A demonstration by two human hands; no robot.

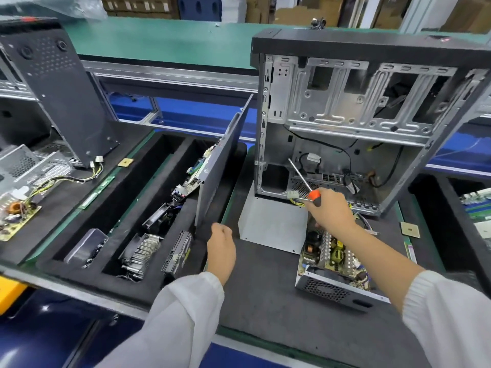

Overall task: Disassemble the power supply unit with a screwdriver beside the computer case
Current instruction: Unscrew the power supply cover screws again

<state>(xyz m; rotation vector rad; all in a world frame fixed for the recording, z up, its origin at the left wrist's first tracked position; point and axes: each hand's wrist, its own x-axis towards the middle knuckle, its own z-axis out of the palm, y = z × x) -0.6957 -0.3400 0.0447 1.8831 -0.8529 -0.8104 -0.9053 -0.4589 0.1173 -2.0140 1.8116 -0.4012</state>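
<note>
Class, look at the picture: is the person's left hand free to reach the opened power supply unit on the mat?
Probably yes. The left hand is curled, holding nothing visible, and only bare mat lies between it and the power supply unit. The right hand holds the screwdriver above it.

Bare matt metal computer case (345, 107); glossy orange plastic screwdriver (314, 195) handle.
</note>
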